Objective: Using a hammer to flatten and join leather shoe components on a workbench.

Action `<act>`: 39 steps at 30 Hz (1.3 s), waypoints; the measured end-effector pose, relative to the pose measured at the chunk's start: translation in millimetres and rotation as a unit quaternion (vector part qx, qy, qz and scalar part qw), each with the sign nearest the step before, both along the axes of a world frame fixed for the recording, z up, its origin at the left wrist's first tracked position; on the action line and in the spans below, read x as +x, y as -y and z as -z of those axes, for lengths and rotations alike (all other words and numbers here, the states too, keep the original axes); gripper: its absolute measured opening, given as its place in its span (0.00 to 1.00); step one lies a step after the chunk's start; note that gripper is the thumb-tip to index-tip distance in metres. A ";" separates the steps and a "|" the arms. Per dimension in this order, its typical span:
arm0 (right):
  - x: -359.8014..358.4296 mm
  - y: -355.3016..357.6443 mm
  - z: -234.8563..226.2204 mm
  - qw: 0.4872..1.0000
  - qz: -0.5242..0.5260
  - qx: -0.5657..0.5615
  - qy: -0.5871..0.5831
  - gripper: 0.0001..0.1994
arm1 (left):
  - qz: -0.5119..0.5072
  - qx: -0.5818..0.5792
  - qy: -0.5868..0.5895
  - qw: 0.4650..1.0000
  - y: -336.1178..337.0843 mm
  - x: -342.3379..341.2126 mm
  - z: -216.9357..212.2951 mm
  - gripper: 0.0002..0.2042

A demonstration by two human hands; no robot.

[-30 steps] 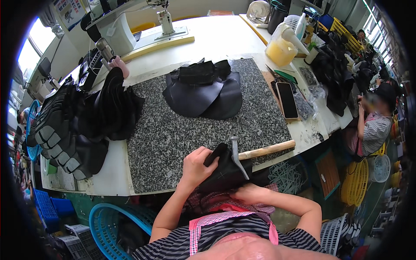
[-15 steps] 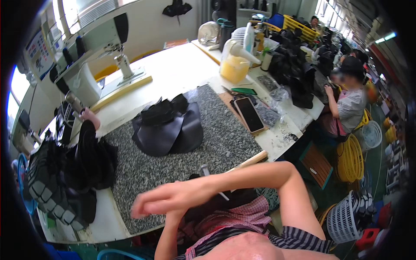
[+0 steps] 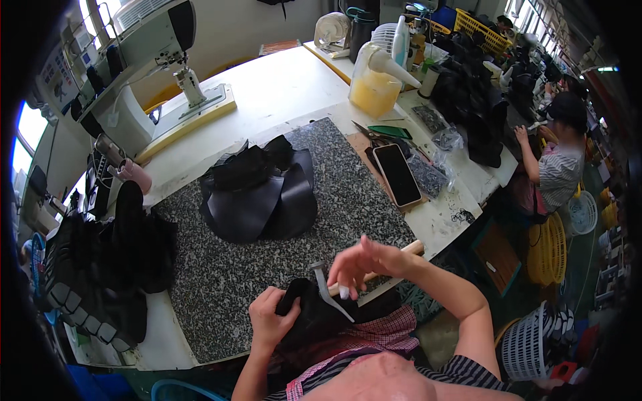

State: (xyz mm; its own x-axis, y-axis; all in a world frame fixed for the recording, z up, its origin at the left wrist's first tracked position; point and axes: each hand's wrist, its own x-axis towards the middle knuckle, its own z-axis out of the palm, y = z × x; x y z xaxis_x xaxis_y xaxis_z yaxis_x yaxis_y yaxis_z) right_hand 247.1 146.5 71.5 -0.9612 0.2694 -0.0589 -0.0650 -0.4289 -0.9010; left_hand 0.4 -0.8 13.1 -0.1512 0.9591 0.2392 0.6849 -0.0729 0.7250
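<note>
My left hand [image 3: 269, 315] is closed on a black leather piece [image 3: 301, 314] at the near edge of the granite slab [image 3: 348, 180]. Just right of it lies a hammer [image 3: 322, 289] with a narrow metal head and a pale wooden handle. Over that handle is my right hand [image 3: 369, 262], its fingers loosely bent and apart, with a white cover on one fingertip. I see no grip on the handle. Farther back on the slab rests a stack of black leather pieces [image 3: 257, 194].
Piled black pieces [image 3: 114, 267] stand at the left, near a sewing machine [image 3: 144, 93]. To the right of the slab are a phone [image 3: 397, 175], scissors [image 3: 371, 136] and a bottle of yellow liquid [image 3: 376, 83]. A co-worker [image 3: 552, 147] sits at the far right.
My right hand has swung from the left, in front of my left hand, to the hammer handle on the right. My left hand now shows, gripping the black piece. The view has shifted slightly.
</note>
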 end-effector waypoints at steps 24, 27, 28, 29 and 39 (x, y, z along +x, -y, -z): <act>20.5 41.3 68.3 0.562 0.344 0.716 0.231 0.08 | 0.018 0.062 -0.036 0.997 15.4 2.3 10.1 0.08; 19.9 40.6 74.9 0.545 0.377 0.718 0.212 0.07 | 0.019 0.048 -0.040 0.998 14.9 2.5 8.0 0.08; 19.2 41.4 74.7 0.542 0.385 0.717 0.210 0.07 | 0.020 0.047 -0.039 0.998 14.7 2.7 7.9 0.08; 18.9 41.2 76.2 0.542 0.384 0.717 0.212 0.07 | 0.018 0.044 -0.037 0.998 14.6 2.7 8.0 0.08; 19.9 40.7 80.8 0.532 0.400 0.715 0.215 0.06 | 0.011 0.044 -0.042 0.998 13.8 5.3 4.8 0.08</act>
State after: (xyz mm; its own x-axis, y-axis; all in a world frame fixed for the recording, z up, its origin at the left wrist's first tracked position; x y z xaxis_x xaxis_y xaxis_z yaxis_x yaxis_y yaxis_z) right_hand 267.0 105.8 -9.4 -0.4852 0.6468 0.5884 0.6324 0.7243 -0.2747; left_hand 5.8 -14.6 8.2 -0.1057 0.9370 0.3329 0.7401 -0.1494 0.6557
